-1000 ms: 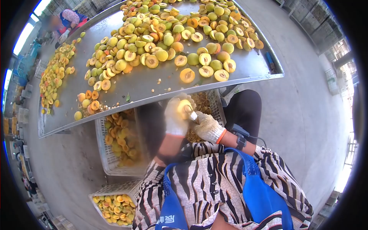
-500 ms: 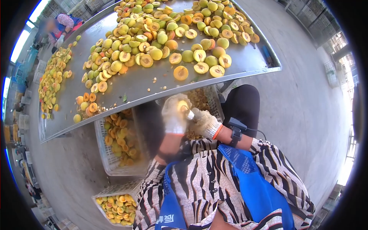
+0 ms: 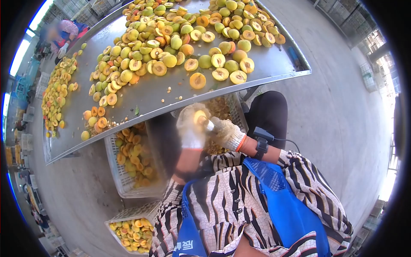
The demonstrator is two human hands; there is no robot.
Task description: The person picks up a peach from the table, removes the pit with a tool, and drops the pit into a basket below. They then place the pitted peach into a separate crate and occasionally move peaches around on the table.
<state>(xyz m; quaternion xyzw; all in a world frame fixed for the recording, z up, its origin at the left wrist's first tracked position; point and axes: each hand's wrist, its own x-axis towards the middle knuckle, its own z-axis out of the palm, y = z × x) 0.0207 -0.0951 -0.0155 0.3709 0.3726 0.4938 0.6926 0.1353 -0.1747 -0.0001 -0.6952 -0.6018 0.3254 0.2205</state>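
Observation:
My left hand point(image 3: 188, 128), in a white knit glove, is closed around a yellow peach half point(image 3: 200, 116), its cut face turned up toward the other hand. In the same kind of glove, my right hand point(image 3: 229, 133) grips a small hand tool point(image 3: 209, 125) with a whitish part showing. The tool's end is at the peach half; motion blur hides its exact shape and whether it is in the flesh. Both hands are over a crate point(image 3: 240, 112) of brown pits and scraps, just below the table's near edge.
A metal table point(image 3: 145, 92) with a raised rim carries many halved peaches point(image 3: 159, 68), some with pits. To the left below stand a white crate point(image 3: 122, 188) of peach halves and another crate point(image 3: 112, 231) of them. Another person point(image 3: 68, 32) works at the far left.
The view has shifted slightly. My left hand still holds the peach half and my right hand the tool, with the tool's end staying close to the fruit.

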